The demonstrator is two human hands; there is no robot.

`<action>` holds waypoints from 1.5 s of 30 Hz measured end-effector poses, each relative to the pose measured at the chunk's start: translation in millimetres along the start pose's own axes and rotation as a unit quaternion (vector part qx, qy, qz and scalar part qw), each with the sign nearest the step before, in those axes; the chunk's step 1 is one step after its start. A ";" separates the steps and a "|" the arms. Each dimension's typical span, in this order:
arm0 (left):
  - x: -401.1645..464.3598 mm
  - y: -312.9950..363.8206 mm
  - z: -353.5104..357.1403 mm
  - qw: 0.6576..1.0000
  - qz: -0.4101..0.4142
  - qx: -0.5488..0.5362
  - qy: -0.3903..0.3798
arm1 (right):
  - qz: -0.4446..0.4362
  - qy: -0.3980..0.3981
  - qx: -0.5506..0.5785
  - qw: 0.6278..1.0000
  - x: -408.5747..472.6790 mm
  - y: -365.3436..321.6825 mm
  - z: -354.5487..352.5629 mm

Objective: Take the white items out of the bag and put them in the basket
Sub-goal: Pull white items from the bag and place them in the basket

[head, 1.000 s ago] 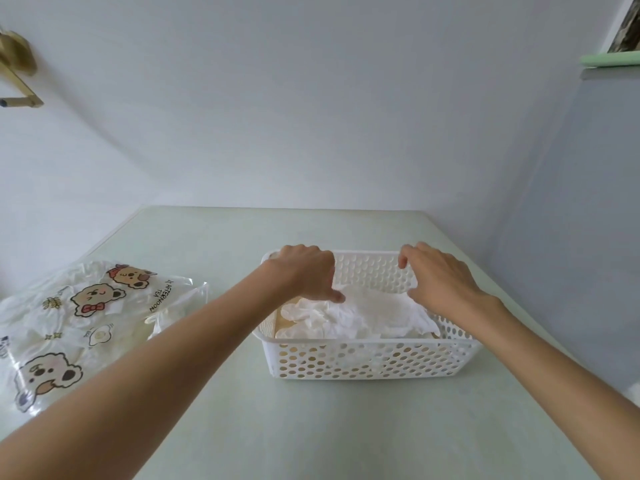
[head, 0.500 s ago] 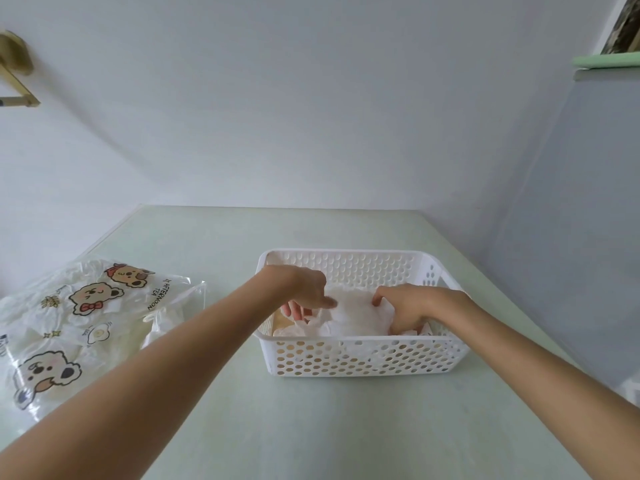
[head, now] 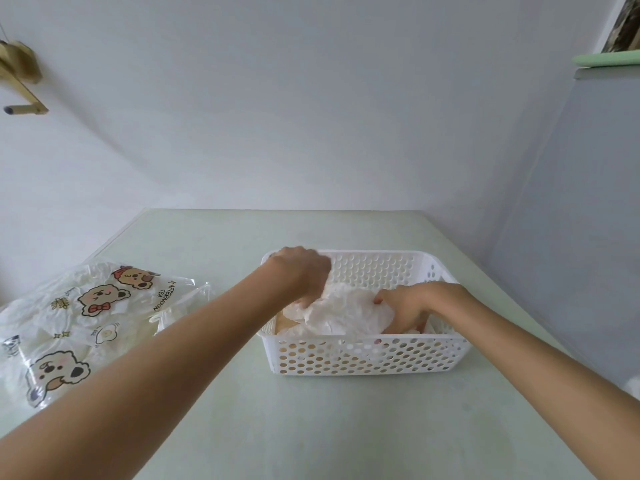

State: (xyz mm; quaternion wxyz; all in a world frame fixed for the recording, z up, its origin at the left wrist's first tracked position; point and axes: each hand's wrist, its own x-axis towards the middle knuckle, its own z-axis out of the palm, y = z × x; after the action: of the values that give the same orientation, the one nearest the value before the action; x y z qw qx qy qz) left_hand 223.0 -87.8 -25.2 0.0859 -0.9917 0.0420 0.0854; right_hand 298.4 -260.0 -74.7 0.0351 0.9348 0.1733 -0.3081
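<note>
The white items (head: pixel 349 311) lay crumpled inside the basket (head: pixel 367 358), bunched between the two hands, and where one item ended and the next began could not be made out. The left hand (head: pixel 299 273) reached down over the basket's far-left corner with its fingers curled into the white material; the fingertips were buried in the folds, so the exact hold was hard to read. The right hand (head: pixel 412 304) lay at the right side of the pile with its fingers curled down into it, their tips hidden behind the white folds and the basket's near wall. Below the left hand, a tan patch showed at the basket's left end, too covered to tell what it was. Through the holes of the near wall only pale shapes appeared.

Well out to the left of the left hand, the bag (head: pixel 79 323), clear plastic printed with cartoon bears, lay flat on the tabletop (head: pixel 329 427), its left edge cut off by the frame; white material showed through it, blurred by the plastic.

Compared with half a second before, the left hand had lifted toward the far-left corner, and the right hand had pushed lower and nearer the right wall, while basket and bag kept their places.
</note>
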 end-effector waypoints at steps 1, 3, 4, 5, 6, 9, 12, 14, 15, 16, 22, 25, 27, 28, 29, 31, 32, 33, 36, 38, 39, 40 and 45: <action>0.6 7.6 -3.9 0.998 0.015 -0.022 0.052 | 0.000 -0.004 0.005 1.000 -1.4 -0.9 -3.5; 3.3 22.9 -8.6 0.992 0.058 -0.034 0.105 | -0.012 0.005 -0.004 1.000 -11.0 -2.1 -13.3; 5.5 28.4 -8.0 0.993 0.081 -0.034 0.076 | -0.028 0.031 -0.011 0.999 -17.0 -1.9 -19.0; 8.5 32.2 -5.1 0.995 0.093 -0.025 0.014 | -0.048 0.067 -0.010 0.997 -23.0 -0.8 -24.3; 12.1 33.7 1.1 0.994 0.087 -0.006 -0.059 | -0.062 0.097 0.004 0.993 -25.7 1.7 -27.2; 15.6 26.7 20.5 0.982 0.033 0.045 -0.179 | -0.056 0.075 0.034 0.995 -27.1 6.7 -23.7; 10.4 17.6 31.9 0.980 0.007 0.029 -0.199 | -0.050 0.033 0.022 0.998 -22.3 7.9 -12.3; 4.9 13.8 36.1 0.979 -0.003 0.020 -0.202 | -0.055 0.043 0.021 0.997 -21.9 7.4 -9.6; 2.0 13.3 37.1 0.980 -0.003 0.017 -0.197 | -0.054 0.046 0.020 0.997 -22.4 7.8 -9.0; 0.0 12.9 38.8 0.982 -0.003 0.015 -0.189 | -0.053 0.048 0.020 0.997 -22.5 8.2 -8.3; 8.0 8.4 33.3 0.979 -0.003 -0.013 -0.204 | -0.060 0.037 0.020 0.997 -25.2 9.3 -11.5; 0.5 0.6 20.0 0.985 0.004 -0.082 -0.151 | -0.083 0.054 0.052 0.994 -34.6 12.1 -17.4; -11.9 -6.7 12.1 0.985 0.011 -0.145 -0.091 | -0.097 0.092 0.067 0.989 -49.4 11.9 -20.2; -22.4 -9.7 8.5 0.985 0.022 -0.167 -0.048 | -0.106 0.119 0.073 0.985 -58.3 9.4 -20.5; -33.0 -11.8 6.3 0.981 0.039 -0.189 -0.002 | -0.119 0.147 0.087 0.978 -66.0 5.9 -18.7; -61.4 -17.8 1.9 0.964 0.062 -0.247 0.074 | -0.158 0.209 0.148 0.954 -79.7 -9.4 -11.6; -76.4 -22.9 1.2 0.955 0.062 -0.273 0.103 | -0.183 0.236 0.183 0.936 -85.0 -20.3 -6.4; -94.6 -32.7 3.1 0.947 0.052 -0.290 0.131 | -0.211 0.260 0.211 0.918 -88.5 -37.4 -0.8; -134.4 -67.8 25.1 0.928 -0.031 -0.310 0.205 | -0.276 0.310 0.263 0.871 -91.2 -86.5 16.5; -150.5 -90.3 46.6 0.915 -0.114 -0.313 0.227 | -0.303 0.322 0.298 0.846 -89.2 -113.2 24.8; -156.3 -100.2 56.3 0.915 -0.150 -0.307 0.216 | -0.311 0.326 0.312 0.837 -87.7 -123.8 27.2; -162.0 -110.4 65.9 0.917 -0.178 -0.302 0.190 | -0.313 0.336 0.321 0.828 -85.6 -135.3 28.9; -164.8 -139.3 85.8 0.923 -0.216 -0.292 0.124 | -0.307 0.434 0.313 0.787 -88.9 -186.5 32.5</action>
State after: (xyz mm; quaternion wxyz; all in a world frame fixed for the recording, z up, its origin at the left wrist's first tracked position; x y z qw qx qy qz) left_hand 60.9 75.5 -56.6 -0.1968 -0.9605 -0.1902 -0.0500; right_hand 148.9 -117.6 -41.0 -0.4345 0.8275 0.3419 0.0980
